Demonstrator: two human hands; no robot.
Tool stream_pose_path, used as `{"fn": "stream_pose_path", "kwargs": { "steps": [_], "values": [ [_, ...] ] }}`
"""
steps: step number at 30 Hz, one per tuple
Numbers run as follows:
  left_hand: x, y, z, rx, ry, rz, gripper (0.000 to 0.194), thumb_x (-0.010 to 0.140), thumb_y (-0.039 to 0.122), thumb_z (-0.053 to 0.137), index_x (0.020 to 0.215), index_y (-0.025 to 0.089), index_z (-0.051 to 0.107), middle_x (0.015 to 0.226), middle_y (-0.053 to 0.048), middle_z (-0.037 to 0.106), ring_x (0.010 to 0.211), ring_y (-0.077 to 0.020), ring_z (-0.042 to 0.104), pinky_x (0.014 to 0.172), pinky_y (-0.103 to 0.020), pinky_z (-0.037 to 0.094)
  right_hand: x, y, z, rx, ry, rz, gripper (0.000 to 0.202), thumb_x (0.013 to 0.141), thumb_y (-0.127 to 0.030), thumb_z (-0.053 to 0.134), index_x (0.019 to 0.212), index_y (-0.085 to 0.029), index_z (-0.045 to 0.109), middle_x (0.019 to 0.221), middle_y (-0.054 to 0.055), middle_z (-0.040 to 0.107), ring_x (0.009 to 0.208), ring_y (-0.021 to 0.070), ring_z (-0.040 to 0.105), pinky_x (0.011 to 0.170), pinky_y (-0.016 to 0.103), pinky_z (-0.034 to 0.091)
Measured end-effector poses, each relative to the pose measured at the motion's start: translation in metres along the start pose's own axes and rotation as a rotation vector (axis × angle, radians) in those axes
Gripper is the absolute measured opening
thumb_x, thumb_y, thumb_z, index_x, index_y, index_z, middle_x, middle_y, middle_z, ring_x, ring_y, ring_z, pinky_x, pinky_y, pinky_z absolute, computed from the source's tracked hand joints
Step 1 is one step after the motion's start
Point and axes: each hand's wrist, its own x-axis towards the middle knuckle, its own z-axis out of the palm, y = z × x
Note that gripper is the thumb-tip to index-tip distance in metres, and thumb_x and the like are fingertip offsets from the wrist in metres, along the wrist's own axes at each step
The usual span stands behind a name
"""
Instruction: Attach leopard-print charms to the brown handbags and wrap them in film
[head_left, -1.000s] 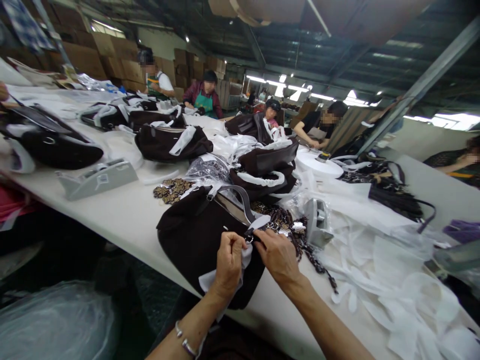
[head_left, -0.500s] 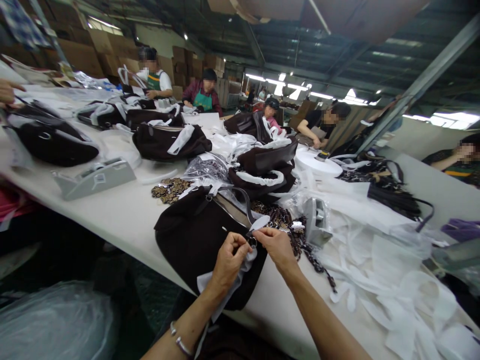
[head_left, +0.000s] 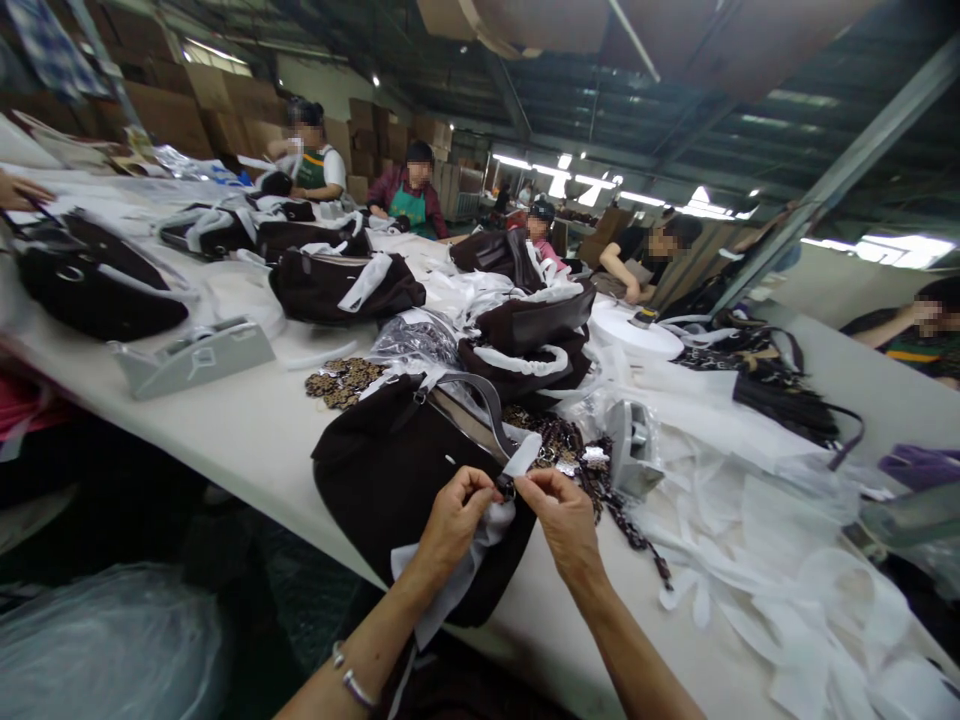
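A dark brown handbag (head_left: 382, 460) lies at the near edge of the table, its strap (head_left: 480, 390) arching over the zip opening. My left hand (head_left: 461, 510) is pinched at the strap's end by a metal ring, over white wrapping (head_left: 450, 590) that hangs across the bag. Beside it, my right hand (head_left: 555, 500) is closed, fingertips at the lower end of a white strip (head_left: 523, 455) standing up from the strap. What the left fingertips hold is too small to make out.
Grey tape dispensers (head_left: 199, 358) stand left and right of the bag. Patterned chains (head_left: 555, 440), brown bags (head_left: 345, 285) and white strips (head_left: 810, 600) cover parts of the table (head_left: 300, 440). People work across it; another person's hand (head_left: 22, 190) is far left.
The white strip by my right fingers has tilted more upright. My right hand has shifted slightly right, its fingertips a little lower. At the far left, the other person's bag has moved.
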Motion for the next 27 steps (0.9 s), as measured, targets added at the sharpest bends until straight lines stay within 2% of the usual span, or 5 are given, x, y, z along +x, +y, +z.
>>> {"fn": "stream_pose_path", "kwargs": {
  "steps": [8, 11, 14, 18, 27],
  "values": [
    [0.003, 0.001, 0.001, -0.059, -0.049, 0.005, 0.015, 0.083, 0.032, 0.064, 0.076, 0.02, 0.062, 0.074, -0.003, 0.065, 0.072, -0.0167, 0.059, 0.071, -0.026, 0.044, 0.006, -0.017, -0.007, -0.045, 0.006, -0.022, 0.029, 0.079, -0.046, 0.067, 0.083, -0.017, 0.07, 0.069, 0.002, 0.066, 0.061, 0.0159, 0.055, 0.058, 0.027, 0.044],
    [0.002, 0.003, 0.002, -0.065, -0.039, 0.006, 0.014, 0.083, 0.032, 0.064, 0.075, 0.021, 0.062, 0.074, -0.003, 0.064, 0.071, -0.0166, 0.058, 0.07, -0.027, 0.043, 0.012, -0.021, -0.018, -0.22, 0.017, -0.064, 0.027, 0.08, -0.044, 0.065, 0.085, -0.018, 0.072, 0.076, 0.004, 0.07, 0.066, 0.018, 0.058, 0.066, 0.031, 0.046],
    [0.001, 0.003, 0.002, -0.069, -0.031, -0.001, 0.013, 0.083, 0.032, 0.065, 0.076, 0.021, 0.063, 0.074, -0.004, 0.065, 0.07, -0.0167, 0.058, 0.069, -0.027, 0.043, 0.019, -0.02, -0.024, -0.359, -0.031, -0.234, 0.025, 0.081, -0.037, 0.064, 0.097, -0.021, 0.074, 0.094, 0.007, 0.072, 0.076, 0.0201, 0.062, 0.079, 0.035, 0.048],
    [0.002, 0.0, 0.001, -0.067, -0.025, -0.015, 0.012, 0.081, 0.031, 0.066, 0.078, 0.019, 0.063, 0.073, -0.004, 0.067, 0.07, -0.0164, 0.059, 0.07, -0.026, 0.044, 0.03, -0.015, -0.016, -0.464, -0.075, -0.322, 0.019, 0.079, -0.034, 0.067, 0.094, -0.025, 0.076, 0.1, 0.006, 0.071, 0.096, 0.0235, 0.061, 0.093, 0.04, 0.043],
    [0.001, 0.001, -0.002, -0.04, -0.018, -0.028, 0.011, 0.08, 0.03, 0.068, 0.08, 0.019, 0.07, 0.077, -0.006, 0.071, 0.074, -0.0187, 0.063, 0.073, -0.029, 0.046, 0.034, -0.014, 0.001, -0.333, -0.155, -0.301, 0.014, 0.079, -0.035, 0.068, 0.084, -0.026, 0.078, 0.089, 0.005, 0.072, 0.092, 0.0225, 0.062, 0.088, 0.038, 0.046]
  ]
}}
